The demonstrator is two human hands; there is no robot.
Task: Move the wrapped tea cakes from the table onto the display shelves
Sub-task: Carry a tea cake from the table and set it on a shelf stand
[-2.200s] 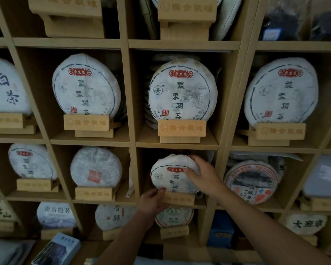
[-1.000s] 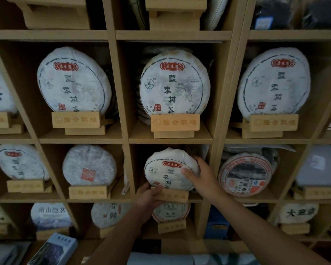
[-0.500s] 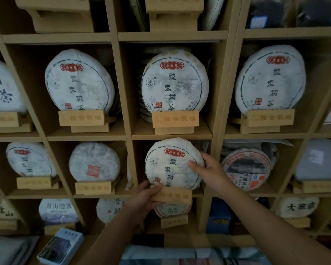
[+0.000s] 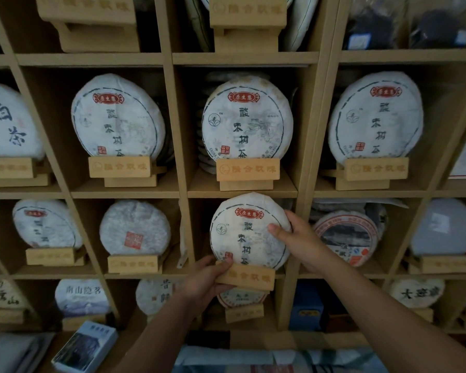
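A round white-wrapped tea cake with a red label and dark characters stands upright on a small wooden stand, at the front of the middle cubby of the wooden display shelves. My right hand grips the cake's right edge, thumb on its face. My left hand holds the left end of the stand from below. Cake and stand sit forward of the shelf's front edge, partly covering the cake in the cubby below.
Every neighbouring cubby holds a wrapped cake on a stand, such as the one above and a colourful one to the right. A blue box sits lower right. A small printed box lies at lower left.
The cake and stand have come forward and up out of the cubby, both hands keeping their hold. The view has drawn closer to the shelves.
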